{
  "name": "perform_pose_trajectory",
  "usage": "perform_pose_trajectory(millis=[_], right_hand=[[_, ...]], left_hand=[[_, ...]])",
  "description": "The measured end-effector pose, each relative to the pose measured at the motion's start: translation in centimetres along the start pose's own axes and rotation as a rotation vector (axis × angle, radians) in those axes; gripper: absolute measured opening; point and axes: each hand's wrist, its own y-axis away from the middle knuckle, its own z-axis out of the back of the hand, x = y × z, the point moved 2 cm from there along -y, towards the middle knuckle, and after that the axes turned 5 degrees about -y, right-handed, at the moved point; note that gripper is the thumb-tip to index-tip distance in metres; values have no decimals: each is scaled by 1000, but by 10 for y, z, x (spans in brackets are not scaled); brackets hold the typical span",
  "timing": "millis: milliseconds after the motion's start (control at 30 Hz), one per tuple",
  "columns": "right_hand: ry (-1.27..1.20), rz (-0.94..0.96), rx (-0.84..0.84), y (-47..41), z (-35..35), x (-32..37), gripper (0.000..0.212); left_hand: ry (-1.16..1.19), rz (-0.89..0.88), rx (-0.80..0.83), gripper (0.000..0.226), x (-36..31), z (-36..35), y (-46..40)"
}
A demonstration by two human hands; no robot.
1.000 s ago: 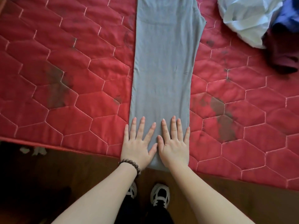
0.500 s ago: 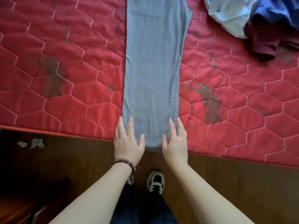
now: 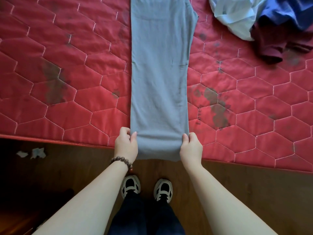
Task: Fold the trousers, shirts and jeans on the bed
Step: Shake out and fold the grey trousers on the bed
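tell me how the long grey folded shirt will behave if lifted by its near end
The long grey folded shirt is probably floppy: its near end already curls where the left hand and right hand pinch it. It looks thin and light, so the far part would likely sag and drag.

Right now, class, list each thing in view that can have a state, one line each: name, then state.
grey garment: laid flat in a long narrow strip, near end lifted.
left hand: grip pinching the garment's near left corner.
right hand: grip pinching the near right corner.
pile of clothes: crumpled, unfolded, at the far right.
red mattress: bare, stained.
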Motion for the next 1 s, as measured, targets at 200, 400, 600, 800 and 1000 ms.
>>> perform_pose_trajectory(millis=[200,400,600,800,1000], right_hand=[[16,-99,-55,0,-2,-7,25],[204,10,9,-9,5,-5,25],[0,29,143,-28,6,6,19],[86,-33,111,-37,10,9,19],[-81,-92,219,-62,17,34,20]], left_hand=[[-85,71,129,10,3,-5,-4],[-198,2,-19,13,-4,2,-1],[-26,4,69,17,-21,2,-22],[-193,104,-22,26,-25,6,-28],[-33,54,44,12,-49,10,-52]])
